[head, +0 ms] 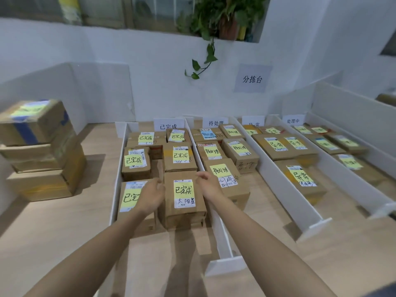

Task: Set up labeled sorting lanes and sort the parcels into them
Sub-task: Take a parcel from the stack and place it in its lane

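Left hand, right hand open beside parcel

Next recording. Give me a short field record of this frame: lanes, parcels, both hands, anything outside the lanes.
lanes: four, split by white dividers, a paper sign at each far end
parcels: brown parcels with yellow notes in every lane
left hand: left hand open, left of the nearest parcel in the leftmost lane
right hand: right hand open, at that parcel's right side
contact: cannot tell
outside lanes: stack of three boxes on the table, far left
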A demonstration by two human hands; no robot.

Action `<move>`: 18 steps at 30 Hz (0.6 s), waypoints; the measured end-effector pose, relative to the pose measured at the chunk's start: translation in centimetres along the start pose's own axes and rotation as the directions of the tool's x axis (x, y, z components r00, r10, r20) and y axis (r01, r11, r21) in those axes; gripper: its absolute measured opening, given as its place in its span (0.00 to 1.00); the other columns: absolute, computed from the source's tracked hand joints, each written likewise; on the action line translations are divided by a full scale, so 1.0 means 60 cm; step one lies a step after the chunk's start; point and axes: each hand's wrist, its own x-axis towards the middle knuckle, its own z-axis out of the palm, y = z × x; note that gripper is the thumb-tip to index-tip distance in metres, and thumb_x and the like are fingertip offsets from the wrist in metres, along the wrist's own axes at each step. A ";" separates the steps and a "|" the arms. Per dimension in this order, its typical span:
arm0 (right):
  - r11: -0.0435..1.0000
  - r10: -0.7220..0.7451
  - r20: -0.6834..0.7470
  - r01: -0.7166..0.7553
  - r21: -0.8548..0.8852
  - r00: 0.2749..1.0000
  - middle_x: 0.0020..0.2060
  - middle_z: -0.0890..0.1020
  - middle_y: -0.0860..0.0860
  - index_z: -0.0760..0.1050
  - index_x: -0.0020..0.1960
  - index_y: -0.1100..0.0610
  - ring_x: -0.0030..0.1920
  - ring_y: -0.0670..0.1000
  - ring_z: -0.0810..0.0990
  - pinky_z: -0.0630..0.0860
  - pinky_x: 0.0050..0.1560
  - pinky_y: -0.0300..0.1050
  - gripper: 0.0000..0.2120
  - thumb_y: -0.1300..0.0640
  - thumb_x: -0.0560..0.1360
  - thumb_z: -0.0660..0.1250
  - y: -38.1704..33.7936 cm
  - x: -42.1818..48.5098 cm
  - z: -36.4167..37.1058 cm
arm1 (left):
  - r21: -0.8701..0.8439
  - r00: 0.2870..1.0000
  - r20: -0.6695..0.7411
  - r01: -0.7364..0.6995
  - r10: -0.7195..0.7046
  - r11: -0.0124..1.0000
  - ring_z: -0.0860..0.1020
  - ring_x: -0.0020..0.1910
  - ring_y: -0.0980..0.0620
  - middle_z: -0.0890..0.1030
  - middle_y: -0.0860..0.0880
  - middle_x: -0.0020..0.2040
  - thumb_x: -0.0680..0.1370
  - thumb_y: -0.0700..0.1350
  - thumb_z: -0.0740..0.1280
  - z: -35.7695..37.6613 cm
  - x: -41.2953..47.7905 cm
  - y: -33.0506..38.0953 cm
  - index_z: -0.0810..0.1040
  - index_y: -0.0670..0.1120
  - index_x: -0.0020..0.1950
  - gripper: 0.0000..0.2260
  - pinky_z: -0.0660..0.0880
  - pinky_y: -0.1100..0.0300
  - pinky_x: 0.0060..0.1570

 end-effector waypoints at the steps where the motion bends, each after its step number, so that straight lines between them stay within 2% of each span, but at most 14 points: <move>1: 1.000 -0.029 0.009 0.029 0.003 1.000 0.59 0.76 0.49 0.74 0.63 0.57 0.57 0.49 0.73 0.67 0.54 0.39 0.13 0.61 0.80 0.59 -0.015 -0.005 -0.001 | -0.005 1.000 -0.018 -0.003 0.003 1.000 0.73 0.50 0.48 0.77 0.42 0.57 0.80 0.39 0.57 -0.011 -0.002 0.008 0.73 0.40 0.59 0.11 0.67 0.58 0.47; 3: 0.997 -0.082 0.044 0.082 -0.005 0.996 0.63 0.75 0.50 0.74 0.63 0.57 0.61 0.50 0.73 0.66 0.55 0.39 0.13 0.60 0.80 0.58 -0.045 -0.017 -0.001 | -0.008 0.998 -0.066 -0.016 0.015 1.000 0.74 0.48 0.47 0.78 0.42 0.57 0.80 0.39 0.57 -0.034 -0.005 0.022 0.74 0.39 0.60 0.11 0.68 0.58 0.45; 6: 0.987 -0.154 0.110 0.157 -0.019 0.982 0.65 0.74 0.49 0.74 0.64 0.56 0.62 0.49 0.72 0.65 0.55 0.39 0.14 0.58 0.81 0.57 -0.084 -0.036 -0.005 | 0.004 0.992 -0.124 -0.028 0.028 1.000 0.73 0.47 0.48 0.78 0.40 0.58 0.81 0.40 0.56 -0.064 -0.018 0.045 0.72 0.38 0.64 0.14 0.66 0.58 0.44; 8: 0.979 -0.196 0.132 0.201 -0.025 0.972 0.65 0.74 0.50 0.74 0.64 0.56 0.60 0.48 0.72 0.66 0.55 0.39 0.14 0.57 0.81 0.57 -0.107 -0.050 -0.009 | 0.008 0.986 -0.166 -0.024 0.025 1.000 0.75 0.52 0.45 0.76 0.40 0.62 0.81 0.41 0.56 -0.085 -0.032 0.061 0.69 0.38 0.68 0.16 0.66 0.59 0.45; 11: 0.964 -0.261 0.136 0.265 -0.014 0.956 0.63 0.75 0.51 0.75 0.63 0.55 0.56 0.47 0.73 0.67 0.53 0.38 0.13 0.58 0.80 0.58 -0.137 -0.072 -0.019 | 0.036 0.967 -0.248 -0.054 0.061 0.998 0.74 0.59 0.42 0.75 0.40 0.64 0.81 0.41 0.57 -0.113 -0.049 0.077 0.70 0.39 0.68 0.16 0.66 0.58 0.51; 14: 0.944 -0.324 0.137 0.329 -0.015 0.936 0.62 0.76 0.50 0.75 0.62 0.56 0.59 0.48 0.73 0.66 0.53 0.38 0.13 0.58 0.80 0.58 -0.166 -0.095 -0.032 | 0.051 0.946 -0.314 -0.068 0.081 0.996 0.74 0.59 0.43 0.76 0.41 0.63 0.81 0.43 0.58 -0.140 -0.068 0.095 0.72 0.40 0.65 0.15 0.68 0.56 0.51; 18: 0.932 -0.360 0.174 0.362 0.024 0.917 0.61 0.76 0.51 0.74 0.63 0.56 0.53 0.46 0.72 0.67 0.48 0.38 0.14 0.59 0.80 0.57 -0.196 -0.122 -0.033 | 0.081 0.906 -0.409 -0.078 0.104 0.994 0.73 0.61 0.43 0.75 0.41 0.64 0.81 0.42 0.57 -0.174 -0.104 0.121 0.70 0.39 0.67 0.16 0.70 0.53 0.56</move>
